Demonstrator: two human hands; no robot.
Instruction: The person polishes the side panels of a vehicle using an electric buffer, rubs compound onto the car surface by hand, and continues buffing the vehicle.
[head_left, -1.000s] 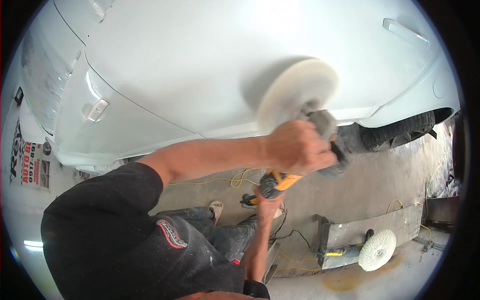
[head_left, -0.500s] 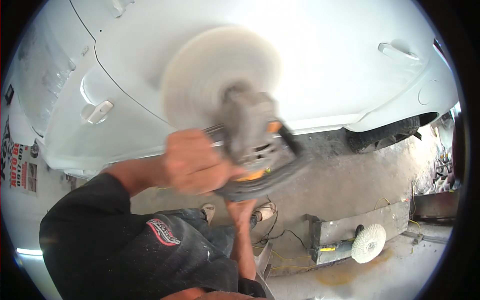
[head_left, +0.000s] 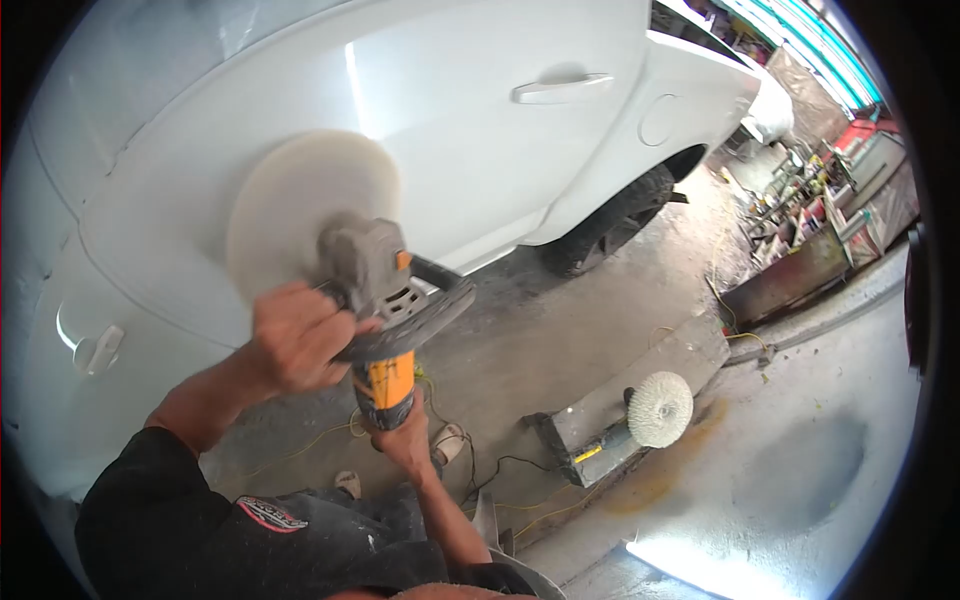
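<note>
White car (head_left: 470, 180) beyond the fingers of the left hand (head_left: 297, 338); low bench (head_left: 685, 352) right of the right hand (head_left: 407, 437). Orange-and-grey polisher (head_left: 376, 282) between them, its pale pad (head_left: 290, 190) ahead; left fingers clamp its loop handle (head_left: 430, 318), right fingers its rear grip (head_left: 384, 410).

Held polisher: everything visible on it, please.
The polisher has a gray, metal-looking head, a black loop handle, an orange mid-body and a dark rear end. Its round off-white pad is blurred, apparently spinning, and faces the white car door; contact is unclear. The body slants from the pad toward the person. Left hand holds the handle; right hand holds the rear.
</note>
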